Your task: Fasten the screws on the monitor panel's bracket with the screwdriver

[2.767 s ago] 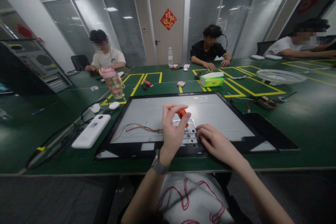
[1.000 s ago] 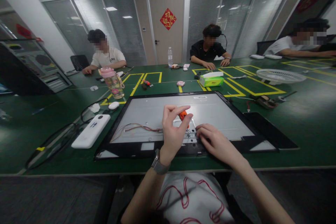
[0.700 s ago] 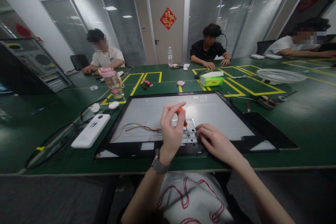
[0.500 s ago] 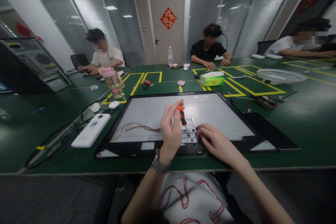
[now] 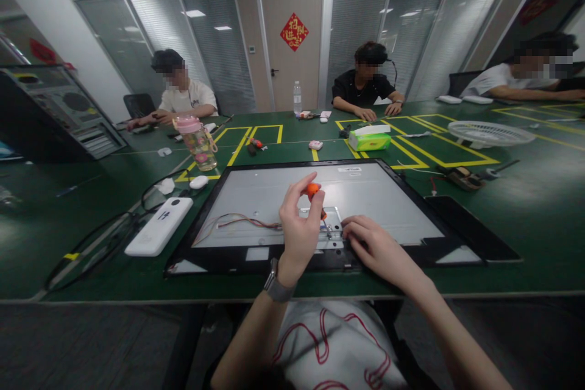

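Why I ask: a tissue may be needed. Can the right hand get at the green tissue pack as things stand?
Probably, with a stretch: the right hand rests on the panel, and only bare panel lies between it and the green tissue pack beyond its far edge.

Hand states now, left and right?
Left hand: closed on the orange screwdriver, upright over the display panel.
Right hand: open, resting flat on the panel, holding nothing.

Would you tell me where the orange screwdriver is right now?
Head view, centre: the screwdriver is held in the left hand over the metal plate on the monitor panel, left of the right hand.
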The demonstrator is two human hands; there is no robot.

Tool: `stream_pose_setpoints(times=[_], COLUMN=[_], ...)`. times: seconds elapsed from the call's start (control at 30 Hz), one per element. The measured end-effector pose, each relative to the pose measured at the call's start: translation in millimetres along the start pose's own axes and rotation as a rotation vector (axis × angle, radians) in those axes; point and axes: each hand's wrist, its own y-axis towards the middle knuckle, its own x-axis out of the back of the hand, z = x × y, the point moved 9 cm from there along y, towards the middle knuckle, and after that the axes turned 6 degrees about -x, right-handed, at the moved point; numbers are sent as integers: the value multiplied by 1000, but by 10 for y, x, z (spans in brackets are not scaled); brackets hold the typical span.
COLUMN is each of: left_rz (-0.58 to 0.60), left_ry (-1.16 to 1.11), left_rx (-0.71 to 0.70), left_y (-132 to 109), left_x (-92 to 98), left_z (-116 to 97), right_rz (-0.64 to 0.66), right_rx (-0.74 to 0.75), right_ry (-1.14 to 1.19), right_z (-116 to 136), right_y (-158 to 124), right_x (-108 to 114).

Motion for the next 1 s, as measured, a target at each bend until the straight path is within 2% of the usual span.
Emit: stream_pose_setpoints(times=[0.13,0.4,0.5,0.67,0.87,1.0], left_rz=[-33,-80,-55,20,-26,-21], left_ry=[78,96,68,-108,77,32], left_rx=[-96,-102,-59,87,-70,-21], left_y=[32,42,29,-6,32,26], left_x=[36,85,58,-39,41,32], left_z=[-98,-125,-64,79,-82,-43], right_rz=[0,18,13,14,5,7], right_rx=[1,0,2,-3,8,4], right_ry=[-1,8,9,3,9,4], right_z=[-6,-27,-22,-22,-25,-31], right_y=[-2,-5,-5,-7,-7,-8], right_x=[-1,-30,-25,-23,-18,-24])
